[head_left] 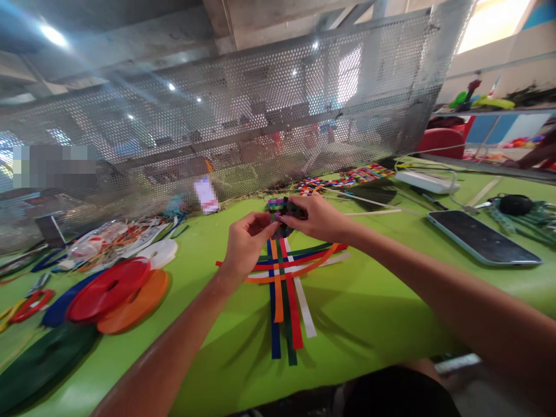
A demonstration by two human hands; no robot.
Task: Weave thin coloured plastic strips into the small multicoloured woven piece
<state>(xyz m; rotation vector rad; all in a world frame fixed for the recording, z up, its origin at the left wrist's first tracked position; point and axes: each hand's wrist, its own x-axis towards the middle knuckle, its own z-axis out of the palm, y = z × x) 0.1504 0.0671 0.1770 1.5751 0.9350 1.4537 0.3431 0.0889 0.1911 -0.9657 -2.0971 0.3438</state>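
A small dark woven piece (278, 215) with purple, green and black squares is held up between my two hands. My left hand (248, 240) pinches its left edge with thumb and fingers. From the right, my right hand (313, 217) grips it, fingers closed and partly covering it. Just below the hands, loose flat strips in blue, orange, green, red and white cross over and under each other in a weave (282, 269). The long ends, such as the red strip (294, 310) and the white strip (307, 310), point toward me. Some far ends are hidden behind the hands.
Rolls of strip lie at left: red (108, 289), orange (139, 307), dark green (47, 359), blue and white. Scissors (35, 304) rest beyond them. At right are a phone (482, 237) and a power strip (425, 180). A perforated metal screen (243, 116) borders the green table (365, 330).
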